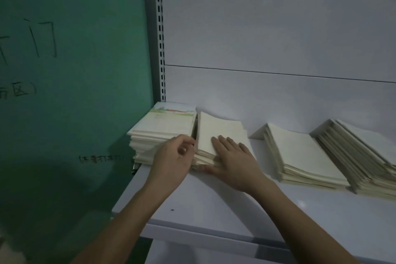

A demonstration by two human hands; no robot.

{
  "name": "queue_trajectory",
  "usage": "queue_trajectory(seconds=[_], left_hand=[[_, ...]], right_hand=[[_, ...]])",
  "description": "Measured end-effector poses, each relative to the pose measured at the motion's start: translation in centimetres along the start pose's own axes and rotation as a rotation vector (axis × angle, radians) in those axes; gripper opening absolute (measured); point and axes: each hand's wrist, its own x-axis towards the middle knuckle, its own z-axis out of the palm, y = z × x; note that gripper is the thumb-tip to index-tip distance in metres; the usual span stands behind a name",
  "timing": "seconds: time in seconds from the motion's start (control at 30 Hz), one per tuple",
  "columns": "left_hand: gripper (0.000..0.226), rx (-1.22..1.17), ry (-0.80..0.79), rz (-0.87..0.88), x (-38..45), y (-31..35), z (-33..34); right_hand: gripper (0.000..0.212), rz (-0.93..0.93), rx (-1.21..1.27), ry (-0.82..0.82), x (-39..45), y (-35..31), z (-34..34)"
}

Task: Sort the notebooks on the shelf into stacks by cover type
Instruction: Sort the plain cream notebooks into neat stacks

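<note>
White shelf [214, 203] against a green wall [75, 70] carries four notebook stacks. Right hand [233, 163] lies flat on the plain-cover stack [218, 133], likely steadying it; left hand [173, 156], loosely curled, seemingly empty, squares its edge beside the illustrated-cover stack [165, 126].

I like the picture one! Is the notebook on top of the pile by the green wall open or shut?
Shut. The top notebook lies flat on its pile with its landscape cover up; no pages show.

two bare forearms, no sleeves in view, hands without rings, watch or gloves
</note>
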Motion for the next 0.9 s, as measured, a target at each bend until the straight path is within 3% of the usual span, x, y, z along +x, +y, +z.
queue_trajectory(seconds=[0.1,0.23,0.37,0.47,0.57,0.7,0.9], left_hand=[[0.016,-0.064,-0.075,-0.067,-0.3,-1.5,-0.3],[0.022,-0.249,-0.186,-0.178,-0.1,-1.4,-0.2],[0.024,-0.46,-0.266,-0.292,0.8,0.8,-0.5],[0.029,-0.714,-0.414,-0.442,1.8,2.9,-0.8],[0.031,-0.798,-0.442,-0.505,2.6,3.6,-0.9],[0.04,-0.805,-0.37,-0.487,3.0,3.0,-1.5],[0.046,-0.758,-0.161,-0.427,5.2,1.6,-5.6]], right_hand=[[0.084,-0.009,-0.063,0.146,-1.2,-0.4,0.3],[0.043,-0.045,-0.097,0.339,-2.8,-0.8,0.7],[0.055,0.029,0.024,0.627,-3.9,-1.9,0.4],[0.059,-0.053,0.036,0.79,-4.6,-3.0,0.0],[0.061,-0.178,-0.006,0.749,-4.8,-3.9,0.1],[0.063,-0.213,-0.013,0.616,-4.3,-3.8,0.2],[0.101,0.084,0.069,0.24,-2.7,-1.6,1.2]])
